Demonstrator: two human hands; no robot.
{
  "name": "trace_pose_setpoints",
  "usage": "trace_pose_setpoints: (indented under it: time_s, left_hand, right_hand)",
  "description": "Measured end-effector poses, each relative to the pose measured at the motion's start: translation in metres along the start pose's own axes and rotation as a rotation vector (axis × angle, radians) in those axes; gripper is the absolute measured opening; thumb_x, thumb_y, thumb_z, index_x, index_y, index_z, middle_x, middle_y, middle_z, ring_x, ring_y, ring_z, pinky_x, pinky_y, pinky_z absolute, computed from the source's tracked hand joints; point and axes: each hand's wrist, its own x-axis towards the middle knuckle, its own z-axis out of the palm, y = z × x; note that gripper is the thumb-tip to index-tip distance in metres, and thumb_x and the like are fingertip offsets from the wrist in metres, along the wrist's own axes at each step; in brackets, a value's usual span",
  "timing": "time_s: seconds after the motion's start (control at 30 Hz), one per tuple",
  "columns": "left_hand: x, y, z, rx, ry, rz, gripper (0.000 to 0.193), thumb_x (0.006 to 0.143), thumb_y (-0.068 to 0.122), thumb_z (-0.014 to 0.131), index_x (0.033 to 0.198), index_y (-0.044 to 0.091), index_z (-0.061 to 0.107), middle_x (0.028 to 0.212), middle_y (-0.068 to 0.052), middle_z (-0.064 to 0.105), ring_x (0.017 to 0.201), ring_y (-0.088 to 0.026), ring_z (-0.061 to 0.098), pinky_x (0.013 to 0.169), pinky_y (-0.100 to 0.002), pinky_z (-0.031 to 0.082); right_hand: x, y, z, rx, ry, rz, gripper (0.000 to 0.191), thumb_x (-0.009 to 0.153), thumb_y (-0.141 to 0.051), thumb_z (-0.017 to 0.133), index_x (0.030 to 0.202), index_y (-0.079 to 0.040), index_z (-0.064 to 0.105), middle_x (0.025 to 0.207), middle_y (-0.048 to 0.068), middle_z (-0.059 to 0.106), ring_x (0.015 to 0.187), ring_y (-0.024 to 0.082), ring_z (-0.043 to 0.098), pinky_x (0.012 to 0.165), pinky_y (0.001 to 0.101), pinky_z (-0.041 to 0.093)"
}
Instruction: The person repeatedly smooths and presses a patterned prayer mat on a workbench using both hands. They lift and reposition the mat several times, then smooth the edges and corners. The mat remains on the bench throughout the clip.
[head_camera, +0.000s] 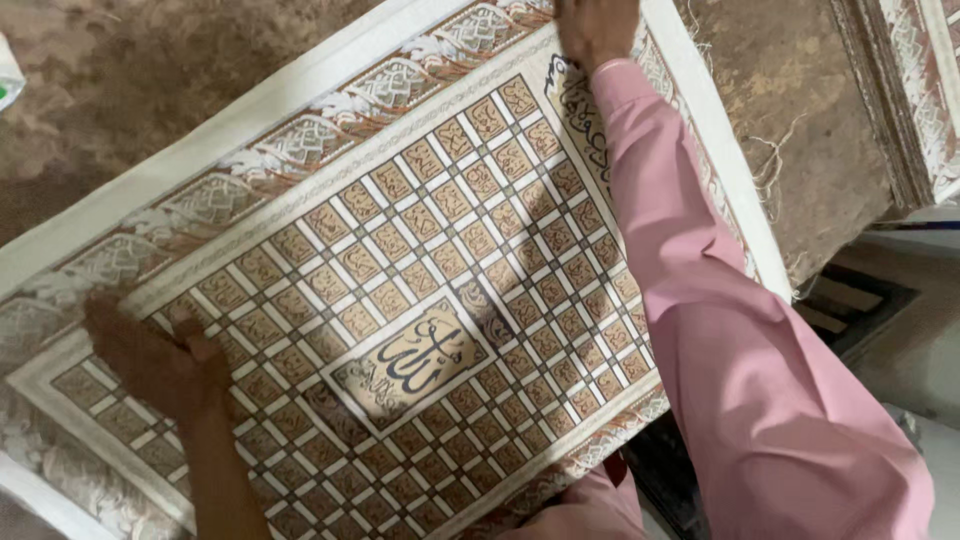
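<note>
your left hand (150, 360) lay flat on the cloth (400, 300) | right hand (595, 30) pressed its far end | cloth ran lengthwise between them, nothing gripped

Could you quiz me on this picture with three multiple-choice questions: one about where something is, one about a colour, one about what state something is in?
1. Where does the right hand rest?
A. on the cloth's far edge
B. on the bare floor
C. on the central panel

2. What colour is the right sleeve?
A. blue
B. pink
C. black

3. How does the patterned cloth lie?
A. rolled up tight
B. folded in half
C. spread out flat

Answers: 1 A, the hand presses at the top border, far from the left hand. 2 B, the sleeve is plainly pink. 3 C, the whole grid of squares and the central panel show, unfolded.
</note>
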Motion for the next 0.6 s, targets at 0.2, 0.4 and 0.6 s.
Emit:
trace_pose_setpoints:
  time_s: [0.2, 0.4, 0.6]
  left_hand:
    - [0.013, -0.013, -0.003, -0.735, 0.078, 0.046, 0.074, 0.111, 0.045, 0.051, 0.165, -0.003, 0.033, 0.160, -0.026, 0.044, 0.150, -0.037, 0.042, 0.131, -0.050, 0.032]
    - [-0.034, -0.113, -0.075, -1.289, 0.159, -0.194, 0.069, 0.115, 0.044, 0.046, 0.164, -0.002, 0.031, 0.170, -0.020, 0.038, 0.161, -0.034, 0.036, 0.134, -0.046, 0.030]
    - [-0.136, -0.142, -0.119, -0.647, 0.067, -0.150, 0.067, 0.116, 0.048, 0.034, 0.161, -0.001, 0.036, 0.165, -0.024, 0.042, 0.156, -0.045, 0.036, 0.128, -0.055, 0.029]
  right_hand:
    - [-0.252, -0.265, 0.014, 0.540, -0.129, -0.579, 0.095, 0.091, -0.029, 0.080, 0.162, -0.002, 0.023, 0.168, 0.019, 0.028, 0.160, 0.035, 0.024, 0.132, 0.0516, 0.022]
    - [-0.425, -0.453, 0.018, 0.445, -0.418, -0.863, 0.078, 0.100, -0.047, 0.054, 0.163, -0.008, 0.028, 0.171, 0.011, 0.021, 0.161, 0.029, 0.015, 0.133, 0.0448, 0.015]
    - [-0.452, -0.495, 0.018, 0.031, -0.563, -0.997, 0.074, 0.102, -0.046, 0.042, 0.164, -0.012, 0.021, 0.173, 0.006, 0.016, 0.161, 0.026, 0.008, 0.130, 0.0429, 0.011]
